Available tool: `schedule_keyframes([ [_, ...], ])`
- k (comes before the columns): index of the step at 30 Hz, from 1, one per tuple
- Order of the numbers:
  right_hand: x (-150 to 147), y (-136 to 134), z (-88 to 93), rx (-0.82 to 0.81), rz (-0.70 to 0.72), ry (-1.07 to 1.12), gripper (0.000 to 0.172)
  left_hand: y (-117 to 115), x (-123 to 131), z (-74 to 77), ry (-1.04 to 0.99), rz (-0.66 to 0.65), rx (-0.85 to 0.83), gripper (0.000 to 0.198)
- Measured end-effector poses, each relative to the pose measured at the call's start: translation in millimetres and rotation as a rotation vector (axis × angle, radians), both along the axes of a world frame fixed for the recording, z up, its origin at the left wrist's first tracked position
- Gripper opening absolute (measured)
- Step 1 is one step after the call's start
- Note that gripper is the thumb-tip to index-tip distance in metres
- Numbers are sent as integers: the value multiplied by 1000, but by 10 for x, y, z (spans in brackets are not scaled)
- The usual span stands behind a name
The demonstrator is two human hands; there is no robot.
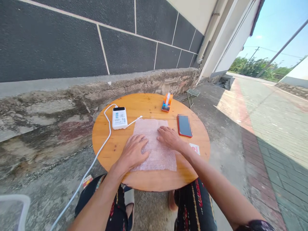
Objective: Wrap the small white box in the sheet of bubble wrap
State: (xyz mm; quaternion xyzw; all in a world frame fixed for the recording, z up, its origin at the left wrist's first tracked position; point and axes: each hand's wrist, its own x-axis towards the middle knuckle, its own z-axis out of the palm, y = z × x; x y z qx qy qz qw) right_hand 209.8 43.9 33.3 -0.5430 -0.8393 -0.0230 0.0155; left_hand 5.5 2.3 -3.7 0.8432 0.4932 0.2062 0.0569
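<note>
A pinkish, see-through sheet of bubble wrap (pixel 157 160) lies flat on a round wooden table (pixel 134 181). My left hand (pixel 135 150) rests on its left side, fingers stretched and spread. On the upper right part of the sheet lies my right hand (pixel 169 138), flat with its fingers extended. Just right of that hand is a phone (pixel 184 125) with a red edge and a dark screen. Beyond the sheet's left corner sits a white power bank (pixel 119 118) with a black end and printed label. Neither hand grips anything.
An orange tape dispenser (pixel 166 102) stands near the table's far edge. A white cable (pixel 103 146) runs from the power bank over the left edge. A small printed packet (pixel 194 148) lies by my right forearm. Behind are a folding stool (pixel 192 94) and a tiled wall (pixel 130 51).
</note>
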Motion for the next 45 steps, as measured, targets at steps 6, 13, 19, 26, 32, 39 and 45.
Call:
schedule_keyframes([
  [6, 498, -477, 158, 114, 14, 118, 34, -1, -32, -18, -22, -24, 22, 39],
  [13, 1224, -911, -8, -15, -204, 104, 56, -3, -48, -27, -29, -28, 24, 38],
  [19, 867, -894, 240, 41, -138, 376, 52, -5, 12, -14, -54, -20, 30, 45],
  [26, 14, -475, 259, 14, 146, 395, 54, -24, 16, -6, -115, -3, -2, 71],
  [32, -211, -261, 81, -106, 182, 179, 60, -27, -51, -22, -168, -53, -33, 77],
  [39, -211, -280, 62, -88, 188, 208, 56, -18, -63, -11, -169, -65, -18, 77],
  [45, -201, -309, 96, -72, 196, 225, 57, -35, -54, -1, -207, -71, -15, 72],
])
